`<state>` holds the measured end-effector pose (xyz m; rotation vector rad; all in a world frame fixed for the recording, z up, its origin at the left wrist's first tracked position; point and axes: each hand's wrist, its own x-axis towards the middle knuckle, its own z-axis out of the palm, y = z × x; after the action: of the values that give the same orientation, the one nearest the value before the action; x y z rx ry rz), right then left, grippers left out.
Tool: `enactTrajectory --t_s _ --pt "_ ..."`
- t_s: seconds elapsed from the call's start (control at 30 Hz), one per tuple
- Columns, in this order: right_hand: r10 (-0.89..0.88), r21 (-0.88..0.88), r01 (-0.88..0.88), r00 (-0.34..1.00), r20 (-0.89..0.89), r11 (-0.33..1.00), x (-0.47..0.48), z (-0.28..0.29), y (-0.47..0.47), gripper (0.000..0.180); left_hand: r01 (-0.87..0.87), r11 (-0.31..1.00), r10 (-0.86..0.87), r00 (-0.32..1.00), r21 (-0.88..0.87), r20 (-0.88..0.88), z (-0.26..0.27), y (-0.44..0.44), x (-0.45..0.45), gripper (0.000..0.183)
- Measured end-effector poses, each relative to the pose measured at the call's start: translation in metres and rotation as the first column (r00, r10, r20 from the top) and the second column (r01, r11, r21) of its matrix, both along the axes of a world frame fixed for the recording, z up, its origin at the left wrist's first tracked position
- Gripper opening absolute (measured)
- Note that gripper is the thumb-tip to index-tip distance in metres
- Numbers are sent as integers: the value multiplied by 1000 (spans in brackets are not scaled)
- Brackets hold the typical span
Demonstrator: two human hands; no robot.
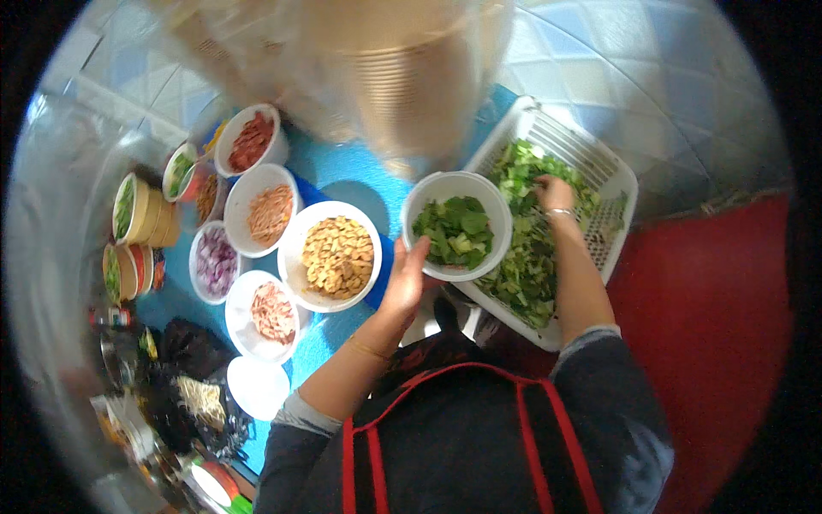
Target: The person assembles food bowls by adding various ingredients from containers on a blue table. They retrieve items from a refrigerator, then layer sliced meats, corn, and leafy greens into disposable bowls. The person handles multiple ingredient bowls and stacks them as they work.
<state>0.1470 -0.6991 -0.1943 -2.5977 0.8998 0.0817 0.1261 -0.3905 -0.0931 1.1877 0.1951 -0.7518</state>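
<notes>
My left hand grips the near left rim of a white plastic tub that holds chopped leafy greens. The tub is tilted towards the camera, by the left side of a white slotted plastic basket. More chopped greens lie in that basket. My right hand reaches into them near the basket's middle, its fingers bent down among the leaves; whether they pinch any is hidden. Left of my left hand stands a white tub of pale brown, nut-like pieces.
Several more tubs stand to the left, among them one of chopped purple onion and one of dark red strips. Stacked paper bowls in clear plastic rise at the far side. Black plastic bags and a white lid lie lower left.
</notes>
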Motion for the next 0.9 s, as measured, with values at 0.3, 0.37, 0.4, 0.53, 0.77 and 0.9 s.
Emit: enactTrajectory --t_s 0.3,0.37,0.4,0.53,0.77,0.9 --pt "-7 122 -56 886 463 991 -29 136 11 21 -3 988 -33 974 157 224 -14 -22 1 64" --pt "121 187 -248 851 512 951 -32 180 60 21 -29 997 19 989 66 147 10 -7 -6 63" --pt "291 247 -472 798 528 846 -23 176 76 20 -83 995 74 988 63 134 24 5 -9 61" --pt "799 -180 -912 212 562 368 -19 222 180 21 -223 968 235 967 -115 100 27 31 -10 59" --pt "862 -379 -923 -246 443 -68 -12 258 269 23 -444 884 468 841 -147 273 75 150 -42 66" --pt "729 -515 -824 -500 468 -236 -7 238 353 18 -507 851 525 824 -139 214 72 229 -80 62"
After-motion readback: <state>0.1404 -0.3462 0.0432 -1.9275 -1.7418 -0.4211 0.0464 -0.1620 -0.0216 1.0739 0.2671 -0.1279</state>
